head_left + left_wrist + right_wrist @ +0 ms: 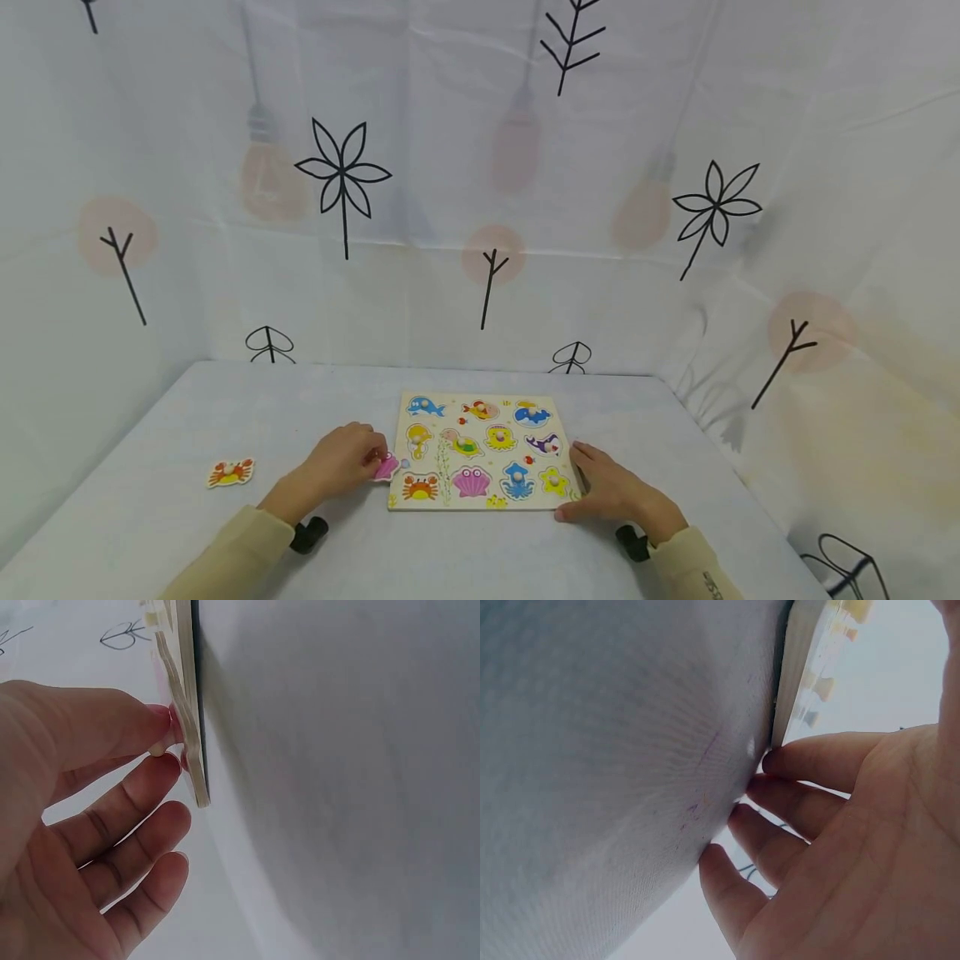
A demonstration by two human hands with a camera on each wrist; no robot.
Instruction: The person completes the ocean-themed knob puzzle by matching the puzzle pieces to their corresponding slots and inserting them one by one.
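A wooden peg puzzle board (pixel 486 505) with sea-animal pictures lies on the table. At its left edge my left hand (pixel 343 458) pinches a pink shell puzzle piece (pixel 386 467) by its small knob. The left wrist view shows the shell piece (pixel 196 776) edge-on, slanting against the board's side, thumb and index finger at the knob, other fingers loosely bent. My right hand (pixel 611 487) rests at the board's right edge, thumb near the front corner. In the right wrist view the relaxed fingers (pixel 810 761) touch the tablecloth beside the board's side.
A crab puzzle piece (pixel 231 472) lies on the white table (pixel 480 554), left of my left hand. Several knobbed pieces, among them a star (pixel 553 481) and a blue squid (pixel 517 483), sit in the board. A patterned white curtain (pixel 420 308) hangs behind the table.
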